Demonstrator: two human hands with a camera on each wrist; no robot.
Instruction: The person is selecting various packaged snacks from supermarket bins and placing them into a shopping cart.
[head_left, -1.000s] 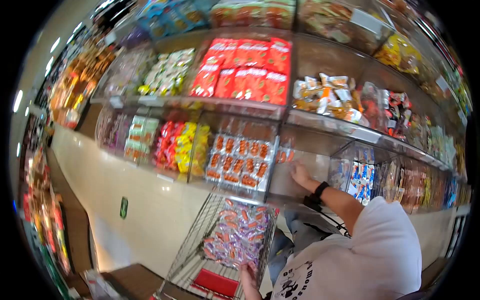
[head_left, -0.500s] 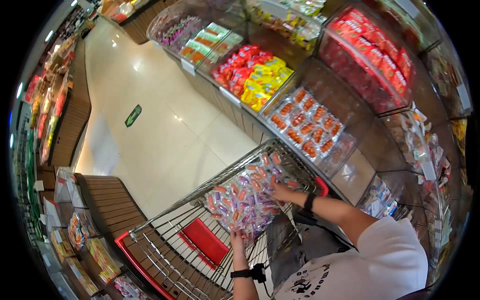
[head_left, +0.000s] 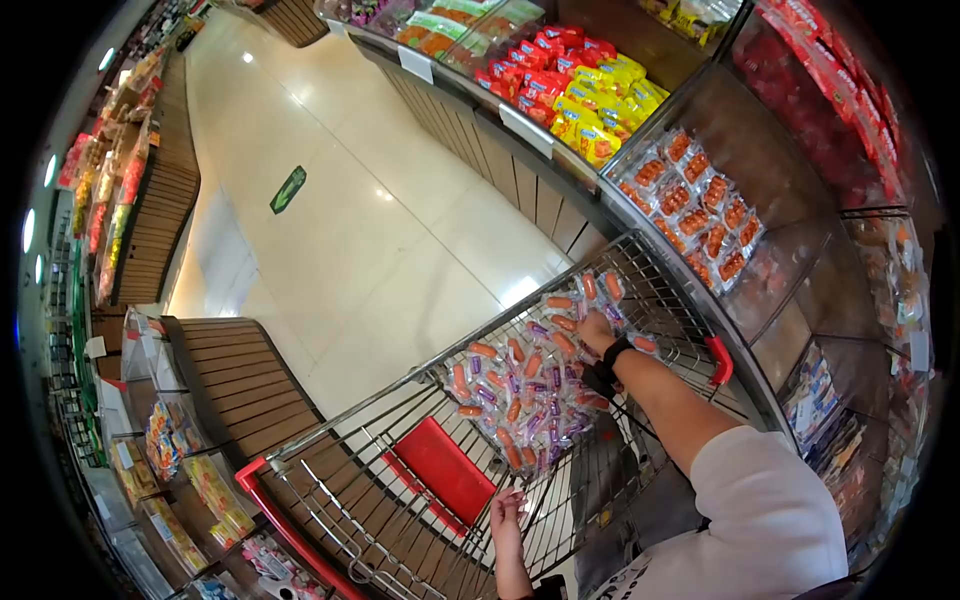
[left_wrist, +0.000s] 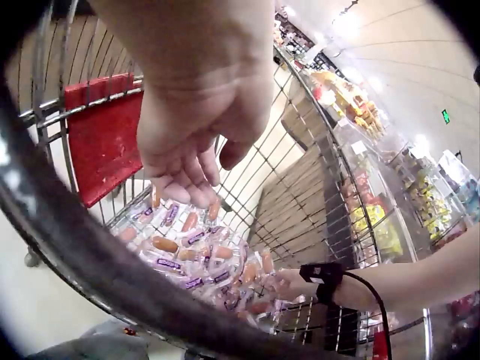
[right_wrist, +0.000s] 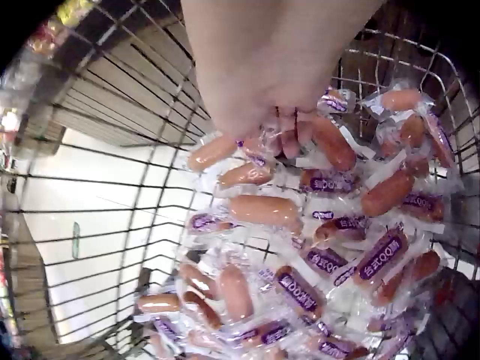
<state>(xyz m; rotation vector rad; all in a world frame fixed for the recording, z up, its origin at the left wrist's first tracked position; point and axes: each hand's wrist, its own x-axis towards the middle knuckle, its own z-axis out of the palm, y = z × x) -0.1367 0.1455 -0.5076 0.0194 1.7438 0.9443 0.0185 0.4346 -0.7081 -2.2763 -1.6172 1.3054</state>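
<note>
A heap of sausages [head_left: 530, 385] in clear wrappers with purple labels lies in the wire shopping cart [head_left: 345, 425]. My right hand [head_left: 597, 333] is down at the heap's far end, its fingers curled round a wrapped sausage [right_wrist: 260, 144]. Its fingertips are partly hidden by the wrist in the right wrist view. My left hand [head_left: 508, 510] hangs over the near part of the cart, beside the red seat flap [head_left: 432, 470]. Its loosely bent fingers [left_wrist: 187, 180] hold nothing, and the heap shows beyond them in the left wrist view.
Alongside the cart on the right runs a display shelf with flat packs of small sausages [head_left: 695, 205] and red and yellow snack bags [head_left: 570, 85]. Wood-sided shelves [head_left: 240, 385] stand at the left. A tiled aisle [head_left: 350, 240] with a green floor sign [head_left: 289, 190] runs ahead.
My right hand came from the shelf bin into the cart, then moved to the heap's far end. The left hand has left the heap's near edge and drawn back. The view has swung left.
</note>
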